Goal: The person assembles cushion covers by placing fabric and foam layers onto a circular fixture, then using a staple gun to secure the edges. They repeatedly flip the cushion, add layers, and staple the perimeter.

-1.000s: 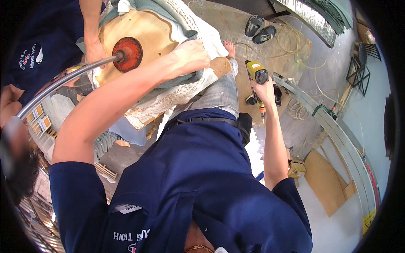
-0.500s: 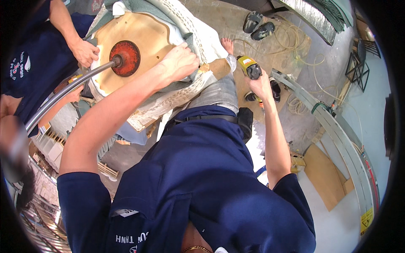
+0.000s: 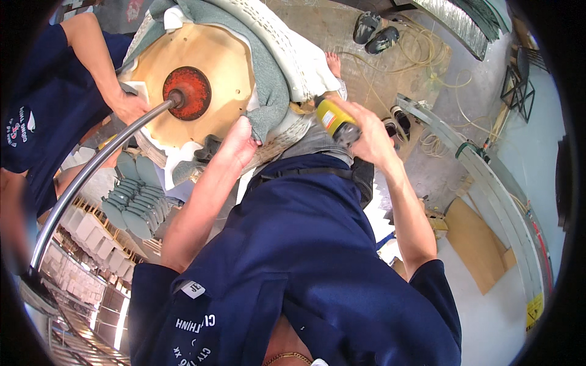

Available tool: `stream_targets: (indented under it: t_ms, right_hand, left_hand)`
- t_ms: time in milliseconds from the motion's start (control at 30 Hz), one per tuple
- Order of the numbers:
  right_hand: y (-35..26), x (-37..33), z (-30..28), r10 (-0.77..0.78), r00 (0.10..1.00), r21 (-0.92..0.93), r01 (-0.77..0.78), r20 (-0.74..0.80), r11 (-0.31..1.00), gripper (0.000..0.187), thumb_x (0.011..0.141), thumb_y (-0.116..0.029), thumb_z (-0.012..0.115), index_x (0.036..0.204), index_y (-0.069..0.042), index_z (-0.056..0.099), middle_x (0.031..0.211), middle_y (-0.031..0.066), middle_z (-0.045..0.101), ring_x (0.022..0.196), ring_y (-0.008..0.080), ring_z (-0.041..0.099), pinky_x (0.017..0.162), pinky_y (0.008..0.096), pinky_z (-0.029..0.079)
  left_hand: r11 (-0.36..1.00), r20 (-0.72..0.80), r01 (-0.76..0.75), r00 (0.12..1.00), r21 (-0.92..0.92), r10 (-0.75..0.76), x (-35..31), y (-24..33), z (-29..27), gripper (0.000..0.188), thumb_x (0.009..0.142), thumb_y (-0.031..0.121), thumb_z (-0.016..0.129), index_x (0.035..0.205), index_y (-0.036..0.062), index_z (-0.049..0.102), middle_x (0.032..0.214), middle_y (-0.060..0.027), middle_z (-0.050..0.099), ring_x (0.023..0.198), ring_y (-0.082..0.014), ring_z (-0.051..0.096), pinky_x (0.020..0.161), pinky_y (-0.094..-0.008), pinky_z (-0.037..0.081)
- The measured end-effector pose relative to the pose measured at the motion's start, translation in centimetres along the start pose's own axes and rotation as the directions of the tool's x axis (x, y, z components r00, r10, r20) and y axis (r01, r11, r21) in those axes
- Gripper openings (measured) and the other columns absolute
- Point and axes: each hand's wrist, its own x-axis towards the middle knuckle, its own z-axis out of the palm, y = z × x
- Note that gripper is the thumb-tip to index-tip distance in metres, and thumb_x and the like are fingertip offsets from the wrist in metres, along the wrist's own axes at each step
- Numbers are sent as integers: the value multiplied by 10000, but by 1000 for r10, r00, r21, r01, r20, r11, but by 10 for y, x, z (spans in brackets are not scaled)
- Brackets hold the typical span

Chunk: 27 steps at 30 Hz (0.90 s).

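Note:
My left hand (image 3: 239,144) is closed on the edge of the grey fabric (image 3: 270,97), which is folded over a round upholstered seat. My right hand (image 3: 371,139) grips a yellow pneumatic staple gun (image 3: 332,117), its nose at the white padded side (image 3: 296,55) of the seat. A pale wooden board (image 3: 223,79) forms the seat's upper face. On that board rests a red disc (image 3: 194,91) fixed to a curved metal tube (image 3: 104,155). Opposite me, a co-worker's hand (image 3: 131,107) touches the far left rim of the seat.
Stacked grey-green padded pieces (image 3: 137,195) are at the left. Sandals (image 3: 383,39), dark shoes (image 3: 400,120) and coiled air hose (image 3: 427,52) lie on the floor ahead. A long metal rail (image 3: 482,177) runs along the right, beside a brown sheet (image 3: 473,244).
My left hand has moved back toward me along the fabric edge. The right hand has brought the staple gun leftward to the seat's side. The seat appears turned, with more grey fabric showing.

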Motion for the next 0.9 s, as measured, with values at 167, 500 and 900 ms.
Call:
stream_targets:
  t_ms: [167, 500, 900]
  right_hand:
    - [-47, 21, 20, -79, 988, -74, 90, 136, 993, 818, 690, -98, 773, 1469, -197, 542, 1091, 126, 676, 1051, 375, 677, 874, 474, 543]
    - [-90, 57, 40, 108, 962, -331, -20, 249, 943, 682, 728, -144, 773, 1384, -216, 602, 1132, 153, 712, 1003, 405, 710, 852, 504, 573]
    - [-93, 90, 27, 5, 896, -404, 195, 444, 894, 701, 745, -98, 699, 1422, -237, 586, 1088, 192, 736, 1017, 404, 705, 873, 502, 564]
  left_hand:
    - [962, 134, 27, 991, -272, 10, 5, -3, -7, 353, 1080, 255, 462, 1371, 108, 597, 1135, 20, 729, 844, -59, 678, 544, -221, 471]
    - [995, 85, 43, 995, 93, -50, 18, 9, -14, 362, 1043, 318, 513, 1295, 106, 662, 941, 12, 706, 686, -98, 611, 559, -279, 463]
    - [265, 113, -380, 733, 886, 671, 24, 47, 17, 473, 917, 452, 737, 924, -21, 723, 926, -200, 750, 912, -351, 728, 802, -455, 552]
